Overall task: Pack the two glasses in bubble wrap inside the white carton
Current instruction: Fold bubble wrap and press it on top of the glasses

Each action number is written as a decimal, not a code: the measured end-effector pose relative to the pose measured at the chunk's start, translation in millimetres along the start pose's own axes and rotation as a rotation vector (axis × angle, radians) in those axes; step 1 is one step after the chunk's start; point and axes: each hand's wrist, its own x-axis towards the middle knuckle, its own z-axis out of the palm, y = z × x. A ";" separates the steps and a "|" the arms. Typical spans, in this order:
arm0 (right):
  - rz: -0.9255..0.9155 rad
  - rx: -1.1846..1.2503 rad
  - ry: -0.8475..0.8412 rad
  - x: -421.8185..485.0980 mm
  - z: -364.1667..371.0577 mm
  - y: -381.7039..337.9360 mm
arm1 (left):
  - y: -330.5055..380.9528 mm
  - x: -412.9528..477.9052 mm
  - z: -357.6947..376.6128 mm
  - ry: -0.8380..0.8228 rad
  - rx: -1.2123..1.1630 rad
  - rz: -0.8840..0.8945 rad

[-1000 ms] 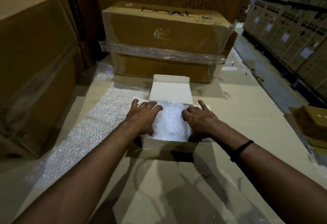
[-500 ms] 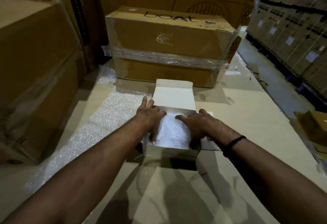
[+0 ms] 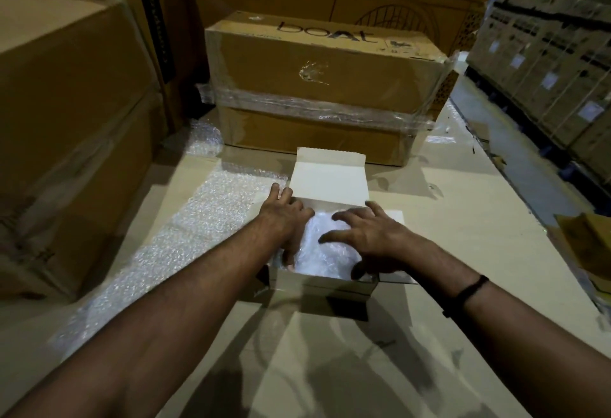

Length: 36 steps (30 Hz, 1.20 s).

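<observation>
Over carton point(image 3: 317, 285), right hand point(image 3: 370, 239) seemingly flat

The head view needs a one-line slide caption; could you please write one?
The left hand and right hand rest on the bubble wrap bundle inside the open white carton.

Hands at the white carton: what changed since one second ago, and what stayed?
The left hand slid off the top of the bubble wrap bundle to the left wall of the white carton, thumb down beside the bundle. The right hand moved from the right edge toward the middle, fingers spread on the bundle. Nothing gripped or released. The bundle stays inside, the lid open.
</observation>
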 end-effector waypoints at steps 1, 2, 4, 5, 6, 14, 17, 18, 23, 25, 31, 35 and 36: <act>-0.042 0.017 -0.034 2.9 2.3 -0.7 | 0.5 0.8 -0.6 -0.003 0.011 0.001; -0.062 0.039 -0.071 6.6 4.6 -1.2 | 1.1 1.6 -0.9 -0.004 0.020 0.002; -0.065 0.088 -0.099 14.0 8.7 -0.3 | 2.4 2.9 -0.5 0.001 0.029 -0.001; -0.061 0.098 -0.096 17.7 10.0 0.5 | 2.3 2.5 -0.1 0.005 0.030 -0.004; -0.057 0.098 -0.096 20.5 10.4 0.6 | 2.1 2.3 0.0 0.008 0.029 -0.005; 0.038 0.262 -0.068 0.7 -9.9 15.5 | 1.4 -0.2 0.6 0.005 -0.004 -0.010; 0.151 0.136 -0.171 -2.2 -12.2 25.0 | 2.2 -1.5 -0.2 -0.005 -0.025 -0.013; 0.161 0.100 -0.214 -0.1 -7.3 24.4 | 2.6 -1.5 -0.9 -0.004 -0.022 -0.012; 0.159 0.077 -0.205 9.2 13.1 18.0 | 3.9 -3.0 -1.4 -0.007 -0.003 -0.019; 0.160 0.078 -0.208 8.5 12.7 17.4 | 3.7 -4.2 -2.0 -0.006 -0.009 -0.023; 0.153 0.047 -0.007 -17.1 -5.0 30.3 | -14.4 -27.8 -8.8 0.033 -0.179 -0.013; 0.108 -0.091 -0.096 -21.4 -4.6 28.2 | -23.4 -41.9 -11.1 0.137 -0.215 -0.012; 0.107 -0.108 -0.147 -17.4 -1.5 25.7 | -22.4 -40.9 -9.3 0.143 -0.185 -0.007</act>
